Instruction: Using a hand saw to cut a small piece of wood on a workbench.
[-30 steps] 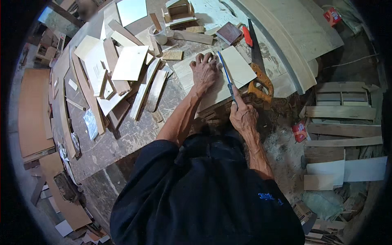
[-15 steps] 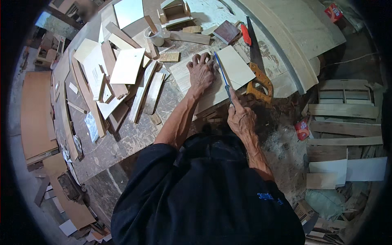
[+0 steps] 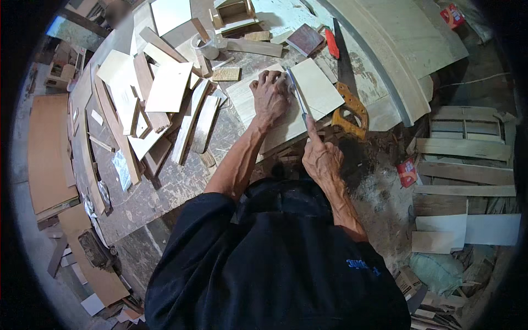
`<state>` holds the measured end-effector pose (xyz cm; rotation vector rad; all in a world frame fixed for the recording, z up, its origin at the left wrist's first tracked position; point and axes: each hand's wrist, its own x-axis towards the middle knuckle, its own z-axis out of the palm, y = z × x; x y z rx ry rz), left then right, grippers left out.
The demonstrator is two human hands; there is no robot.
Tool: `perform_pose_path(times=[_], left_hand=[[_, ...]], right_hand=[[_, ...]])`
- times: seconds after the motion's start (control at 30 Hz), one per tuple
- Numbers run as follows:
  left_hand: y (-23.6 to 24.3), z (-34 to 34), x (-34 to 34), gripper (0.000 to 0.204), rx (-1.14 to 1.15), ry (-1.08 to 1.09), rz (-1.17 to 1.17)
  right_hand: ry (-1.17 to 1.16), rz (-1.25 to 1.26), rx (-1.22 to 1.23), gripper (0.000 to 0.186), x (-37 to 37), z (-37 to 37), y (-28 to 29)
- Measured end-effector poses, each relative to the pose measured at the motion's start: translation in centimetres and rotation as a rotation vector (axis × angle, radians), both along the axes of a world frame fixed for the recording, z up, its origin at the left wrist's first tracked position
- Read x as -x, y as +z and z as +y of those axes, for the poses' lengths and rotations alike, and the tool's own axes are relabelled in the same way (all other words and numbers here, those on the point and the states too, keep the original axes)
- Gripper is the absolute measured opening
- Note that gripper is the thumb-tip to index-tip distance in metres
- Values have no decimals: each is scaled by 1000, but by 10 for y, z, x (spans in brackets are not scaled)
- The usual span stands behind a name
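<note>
My left hand (image 3: 271, 99) presses down on a grained pale wood panel (image 3: 241, 102), fingers spread and bent, holding nothing. In my right hand (image 3: 323, 159) is a long, thin hand tool (image 3: 298, 94) with a bluish blade and a darker handle; its exact kind is unclear. My index finger stretches along the handle. The blade points away from me, lying along the left edge of a smoother cream panel (image 3: 320, 91), close to my left fingertips. Whether the two panels are separate or overlap cannot be made out. A handsaw with a yellow handle (image 3: 360, 116) lies just right of them.
Left of my hands, loose boards and strips (image 3: 168, 88) are piled on the worn workbench (image 3: 165, 201). A plastic cup (image 3: 206, 48), a small wooden box (image 3: 235, 15), a dark square block (image 3: 304, 39) and a red-handled tool (image 3: 331, 44) lie farther back. Planks (image 3: 462, 147) are stacked at right.
My right hand and the tool have shifted slightly left and away from me along the panel edge. My left hand stays on the panel.
</note>
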<state>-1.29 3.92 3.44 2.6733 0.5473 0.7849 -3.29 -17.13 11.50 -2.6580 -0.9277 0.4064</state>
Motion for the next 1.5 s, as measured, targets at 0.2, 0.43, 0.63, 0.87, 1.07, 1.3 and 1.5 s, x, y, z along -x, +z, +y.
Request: perform_pose_path(times=[0.2, 0.43, 0.63, 0.87, 1.07, 1.3, 1.5], left_hand=[[-7, 0, 0, 33, -9, -12, -16], [-8, 1, 0, 32, -14, -20, -23], [-9, 2, 3, 31, -51, -18, -92], [-3, -2, 5, 31, -37, -33, 5], [-3, -6, 4, 30, -18, -21, 13], [-9, -3, 7, 31, -30, 6, 19], [-6, -9, 6, 33, -13, -4, 10]], right_hand=[[3, -9, 40, 69, -1, 0, -2], [-10, -31, 36, 68, -14, 18, 0], [16, -35, 90, 68, -13, 16, 3], [11, -84, 10, 67, -24, 27, -13], [-17, -4, 1, 67, -28, 27, -7], [23, -42, 28, 65, -16, 11, 3], [12, -64, -39, 65, -28, 27, -5]])
